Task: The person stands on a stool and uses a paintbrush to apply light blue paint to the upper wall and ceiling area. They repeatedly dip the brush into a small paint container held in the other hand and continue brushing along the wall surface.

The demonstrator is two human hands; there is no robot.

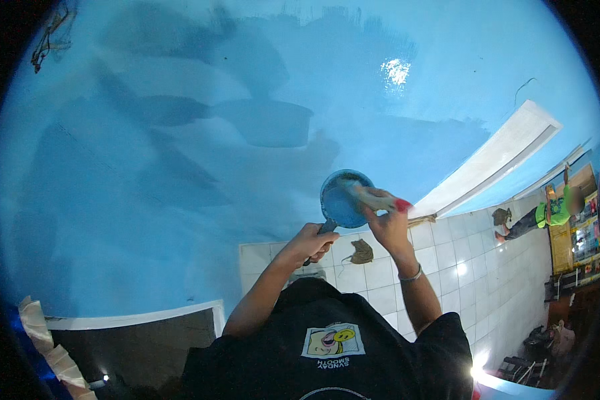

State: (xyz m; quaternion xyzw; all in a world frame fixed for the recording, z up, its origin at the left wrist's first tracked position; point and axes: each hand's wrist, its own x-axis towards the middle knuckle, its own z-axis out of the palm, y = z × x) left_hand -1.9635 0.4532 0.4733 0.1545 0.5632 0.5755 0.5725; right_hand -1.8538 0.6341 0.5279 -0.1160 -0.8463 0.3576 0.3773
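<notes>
My left hand (310, 246) grips the dark handle of a round dipper (325, 202) with blue paint inside it. Over the dipper's right side, my right hand (391, 227) holds a paintbrush (381, 200) with a red end on its handle. Motion blurs the brush, and its bristle end is inside the dipper; whether it touches the paint I cannot tell. In front of me is a light blue wall (260, 165) with darker, wet-looking brushed patches. Shadows of my arms and the dipper fall across it.
A white door frame (490, 155) stands to the right. White floor tiles (380, 290) carry a brown rag (361, 251) and another dark cloth (501, 216). Further right, a person (545, 215) in a green top reaches to a wall. Wires (50, 40) protrude at upper left; a dark opening (140, 355) is lower left.
</notes>
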